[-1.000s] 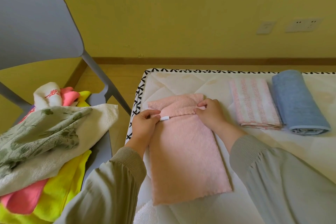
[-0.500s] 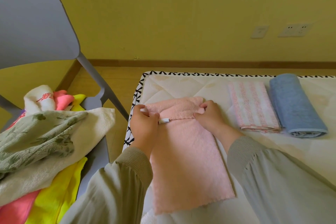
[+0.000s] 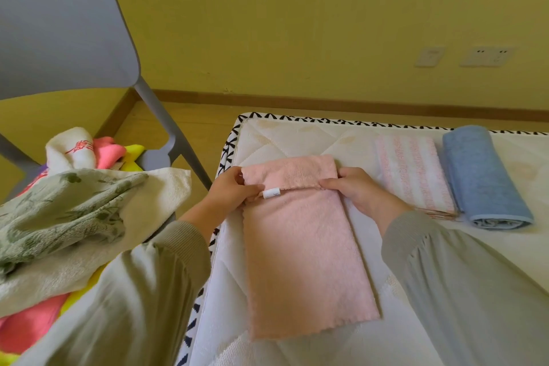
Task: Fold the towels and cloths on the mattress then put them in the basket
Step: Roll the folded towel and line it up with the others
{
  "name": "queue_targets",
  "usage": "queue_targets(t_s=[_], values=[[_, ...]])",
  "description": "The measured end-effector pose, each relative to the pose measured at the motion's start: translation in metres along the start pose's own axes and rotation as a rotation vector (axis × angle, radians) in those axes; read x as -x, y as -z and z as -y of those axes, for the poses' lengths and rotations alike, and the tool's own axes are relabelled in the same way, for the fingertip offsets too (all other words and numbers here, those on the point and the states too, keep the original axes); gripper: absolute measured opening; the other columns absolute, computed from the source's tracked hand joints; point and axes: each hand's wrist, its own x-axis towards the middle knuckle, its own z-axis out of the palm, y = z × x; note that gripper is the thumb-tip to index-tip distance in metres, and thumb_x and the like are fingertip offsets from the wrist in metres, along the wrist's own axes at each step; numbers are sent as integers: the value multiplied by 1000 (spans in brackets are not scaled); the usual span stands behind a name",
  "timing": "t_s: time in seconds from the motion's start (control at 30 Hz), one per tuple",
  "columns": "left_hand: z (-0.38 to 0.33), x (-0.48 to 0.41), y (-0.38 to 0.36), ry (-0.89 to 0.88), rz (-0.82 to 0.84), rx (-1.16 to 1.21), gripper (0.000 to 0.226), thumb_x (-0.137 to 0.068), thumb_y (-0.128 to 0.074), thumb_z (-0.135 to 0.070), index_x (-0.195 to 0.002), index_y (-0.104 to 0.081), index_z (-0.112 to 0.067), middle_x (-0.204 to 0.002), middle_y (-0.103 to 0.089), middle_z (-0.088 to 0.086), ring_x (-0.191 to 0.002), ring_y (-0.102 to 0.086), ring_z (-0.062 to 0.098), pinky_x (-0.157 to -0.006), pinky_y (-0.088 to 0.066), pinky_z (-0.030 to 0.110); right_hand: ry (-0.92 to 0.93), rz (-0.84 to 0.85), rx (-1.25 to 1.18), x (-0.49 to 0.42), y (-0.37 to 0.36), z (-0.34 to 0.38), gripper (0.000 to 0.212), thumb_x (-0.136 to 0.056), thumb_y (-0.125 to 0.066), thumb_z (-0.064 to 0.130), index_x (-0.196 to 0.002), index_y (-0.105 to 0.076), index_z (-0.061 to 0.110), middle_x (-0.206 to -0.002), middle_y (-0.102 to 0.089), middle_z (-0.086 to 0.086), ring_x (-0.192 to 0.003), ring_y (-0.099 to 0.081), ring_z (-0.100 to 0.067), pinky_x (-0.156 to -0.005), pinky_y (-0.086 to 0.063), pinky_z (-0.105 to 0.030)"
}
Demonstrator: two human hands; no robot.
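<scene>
A light pink towel (image 3: 303, 252) lies lengthwise on the white quilted mattress (image 3: 297, 140), its far end turned back over itself. My left hand (image 3: 230, 190) pinches the left corner of that turned end beside a small white label. My right hand (image 3: 353, 187) pinches the right corner of the same fold. To the right lie a folded pink-and-white striped cloth (image 3: 413, 172) and a rolled blue towel (image 3: 481, 172). No basket is in view.
A grey chair (image 3: 59, 24) stands left of the mattress. Its seat holds a heap of unfolded cloths (image 3: 74, 211): a green-patterned cream one on top, with pink, yellow and white ones under and behind. A yellow wall with sockets (image 3: 487, 56) is behind.
The turned-back far end of the pink towel now lies a little further down the towel, with both hands still at its corners. My head has tilted slightly, shifting the view.
</scene>
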Motion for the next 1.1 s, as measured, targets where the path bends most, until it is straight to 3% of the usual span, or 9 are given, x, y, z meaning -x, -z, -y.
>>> queue_targets(t_s=[0.07,0.13,0.3,0.37,0.47,0.67,0.77,0.9,1.1], values=[[-2,1,4,-1,75,-64,22,-81,-75,-16,-94,-60,-9,-68,-58,0,-55,-53,9,-48,-44,16,12,7,-20,2,0,-2,29,-79,-75,20,-103,-67,5,-101,-70,-8,-98,-65,-23,-94,-50,-37],[0,3,4,-16,119,-85,15,-81,-75,-16,-88,-62,-14,-71,-59,-3,-62,-56,10,-54,-45,15,8,14,-31,2,2,-5,23,-80,-74,15,-100,-67,6,-103,-69,-9,-100,-64,-24,-97,-49,-39],[17,-1,5,-121,84,-23,26,-80,-72,-3,-104,-65,-12,-99,-69,10,-92,-64,24,-88,-53,36,3,27,-76,3,6,-5,33,-80,-67,-4,-111,-63,6,-108,-67,-7,-106,-61,-24,-101,-46,-41],[21,0,4,-133,76,53,23,-81,-68,4,-102,-64,-6,-101,-67,16,-92,-63,26,-92,-51,41,29,-12,-30,5,3,-8,39,-78,-66,-2,-111,-65,18,-106,-68,-2,-104,-62,-22,-99,-47,-42],[24,4,1,-139,17,148,25,-83,-62,9,-88,-68,-15,-88,-67,7,-85,-61,22,-86,-51,38,51,-53,2,4,0,-13,33,-73,-65,4,-94,-66,30,-101,-71,2,-100,-64,-21,-95,-50,-43],[26,7,-6,-83,-58,322,35,-83,-59,13,-67,-70,-16,-74,-67,6,-76,-60,22,-76,-52,34,66,-49,-149,11,1,-9,37,-81,-58,-14,-109,-64,9,-107,-68,-10,-104,-62,-25,-98,-48,-41],[23,6,-5,-79,-63,387,27,-85,-56,14,-74,-66,-9,-76,-65,10,-73,-59,21,-71,-52,29,73,-50,-154,10,1,-9,31,-82,-59,-11,-100,-67,12,-103,-69,-8,-103,-63,-25,-98,-49,-41],[21,4,-5,-58,-56,457,27,-86,-52,15,-74,-65,-7,-78,-63,11,-76,-59,22,-78,-51,33,96,-61,-135,6,1,-14,31,-81,-56,-13,-95,-71,10,-100,-71,-11,-101,-65,-26,-94,-52,-41],[19,6,-4,0,-48,507,39,-83,-38,8,-54,-59,-8,-88,-63,11,-84,-55,25,-77,-46,34,81,-57,-228,7,-1,-10,28,-85,-45,-7,-77,-68,9,-84,-67,-7,-87,-61,-21,-81,-50,-30]])
